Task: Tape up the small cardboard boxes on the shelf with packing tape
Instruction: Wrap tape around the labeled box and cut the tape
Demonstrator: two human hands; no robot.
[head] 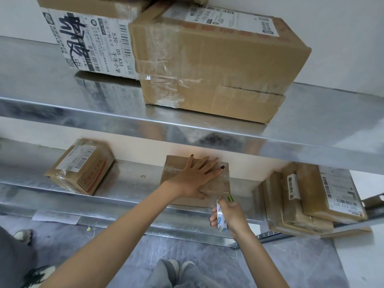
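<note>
Low shelf (133, 183): holds the small boxes.
Other boxes: one (79, 167) at 9 o'clock and a pile (307, 200) at 3 o'clock, both closed.
Small box (216, 188): in the middle; its inside is hidden.
Left hand (193, 177): flat, fingers spread, pressing the top, likely to stop sliding.
Right hand (230, 215): wrapped round the tape roll (219, 217) at the box's 5 o'clock corner.

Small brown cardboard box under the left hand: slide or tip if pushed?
Likely slides: small brown cardboard box sits on shiny metal shelf. Unlikely to tip: looks low, flat. Left hand flat on top probably pins it.
</note>
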